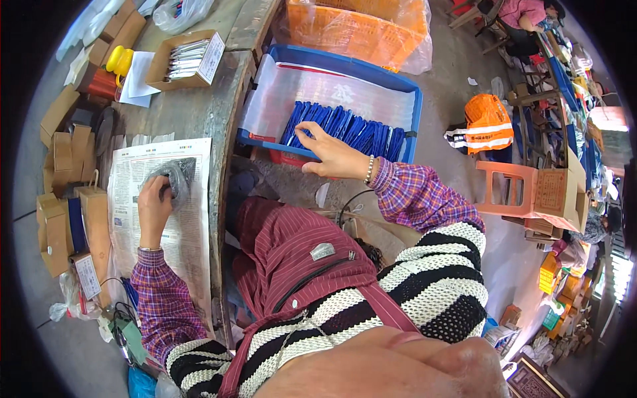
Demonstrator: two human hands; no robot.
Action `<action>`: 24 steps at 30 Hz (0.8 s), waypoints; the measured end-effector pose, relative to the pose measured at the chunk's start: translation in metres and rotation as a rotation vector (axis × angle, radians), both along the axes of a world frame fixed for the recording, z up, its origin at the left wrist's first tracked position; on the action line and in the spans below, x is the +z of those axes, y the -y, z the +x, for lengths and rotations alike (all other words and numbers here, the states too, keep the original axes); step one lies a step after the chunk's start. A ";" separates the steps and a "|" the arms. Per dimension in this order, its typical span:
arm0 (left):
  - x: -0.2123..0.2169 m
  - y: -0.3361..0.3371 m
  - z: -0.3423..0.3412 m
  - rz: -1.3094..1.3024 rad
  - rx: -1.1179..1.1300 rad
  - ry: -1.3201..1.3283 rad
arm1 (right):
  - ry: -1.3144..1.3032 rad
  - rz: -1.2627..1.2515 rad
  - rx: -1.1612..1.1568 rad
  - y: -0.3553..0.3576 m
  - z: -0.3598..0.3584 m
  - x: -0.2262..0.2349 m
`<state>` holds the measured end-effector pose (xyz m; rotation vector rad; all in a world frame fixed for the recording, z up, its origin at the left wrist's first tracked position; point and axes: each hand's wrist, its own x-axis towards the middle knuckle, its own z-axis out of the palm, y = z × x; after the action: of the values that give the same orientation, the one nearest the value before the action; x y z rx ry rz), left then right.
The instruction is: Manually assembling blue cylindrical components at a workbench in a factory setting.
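My left hand is over a newspaper sheet on the worktable, its fingers curled into a round grey, see-through dish or bag with small dark bits by it. What the fingertips pinch is hidden. My right hand hovers at the near edge of a blue plastic tray, fingers apart, with nothing seen in it. Many slim blue pen-like pieces lie side by side in the tray, on a whitish lining.
A cardboard box of silvery slim pieces and a yellow spool stand far on the worktable. Beyond the tray is an orange crate. Cardboard boxes line the left. To the right stands a pink stool; a person sits far off.
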<state>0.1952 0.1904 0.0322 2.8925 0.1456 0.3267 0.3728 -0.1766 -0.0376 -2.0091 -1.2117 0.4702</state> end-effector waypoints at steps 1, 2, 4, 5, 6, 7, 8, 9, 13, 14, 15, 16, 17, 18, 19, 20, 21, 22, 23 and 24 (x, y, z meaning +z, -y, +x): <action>0.001 0.000 0.001 -0.011 -0.006 -0.006 | -0.004 0.002 -0.001 0.001 0.001 -0.001; 0.004 0.001 0.002 -0.009 -0.007 -0.010 | -0.002 -0.013 0.008 0.002 0.001 -0.003; 0.008 0.004 0.002 -0.009 -0.002 -0.026 | 0.022 0.016 -0.005 0.002 0.001 -0.010; 0.010 0.005 0.002 -0.007 0.001 -0.031 | 0.017 0.018 -0.002 0.001 0.002 -0.012; 0.012 0.006 0.002 -0.016 0.005 -0.039 | 0.002 0.004 -0.007 0.001 0.003 -0.015; 0.013 0.008 0.002 -0.027 0.009 -0.046 | -0.013 -0.012 -0.012 0.001 0.004 -0.017; 0.013 0.009 0.002 -0.028 0.012 -0.051 | -0.034 -0.007 -0.037 0.002 0.004 -0.019; 0.013 0.009 0.003 -0.040 0.009 -0.045 | -0.043 -0.033 -0.046 0.002 0.007 -0.023; 0.013 0.007 0.003 -0.062 0.013 -0.051 | -0.075 -0.042 -0.073 -0.002 0.011 -0.028; 0.014 0.007 0.004 -0.062 0.016 -0.056 | -0.109 -0.029 -0.081 -0.004 0.012 -0.029; 0.016 0.007 0.006 -0.072 0.006 -0.048 | -0.094 0.026 -0.102 -0.005 0.013 -0.030; 0.016 0.008 0.006 -0.083 0.000 -0.040 | -0.090 0.063 -0.110 -0.007 0.015 -0.030; 0.016 0.007 0.005 -0.083 0.006 -0.044 | -0.086 0.100 -0.119 -0.009 0.016 -0.028; 0.016 0.007 0.005 -0.080 0.007 -0.046 | -0.094 0.090 -0.142 -0.009 0.016 -0.025; 0.017 0.006 0.005 -0.077 0.008 -0.047 | -0.078 0.098 -0.153 -0.010 0.017 -0.025; 0.017 0.006 0.004 -0.076 0.014 -0.051 | -0.062 0.105 -0.164 -0.010 0.017 -0.025; 0.018 0.006 0.004 -0.067 0.009 -0.054 | -0.038 0.106 -0.174 -0.010 0.017 -0.024; 0.018 0.005 0.004 -0.058 0.004 -0.056 | -0.007 0.086 -0.175 -0.010 0.016 -0.023; 0.019 0.005 0.004 -0.057 0.010 -0.060 | 0.025 0.066 -0.175 -0.009 0.016 -0.023; 0.020 0.005 0.003 -0.081 0.009 -0.069 | 0.012 0.058 -0.182 -0.009 0.016 -0.023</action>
<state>0.1985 0.1859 0.0519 2.8246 0.1793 0.2173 0.3885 -0.1675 -0.0611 -2.0519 -1.0261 0.3299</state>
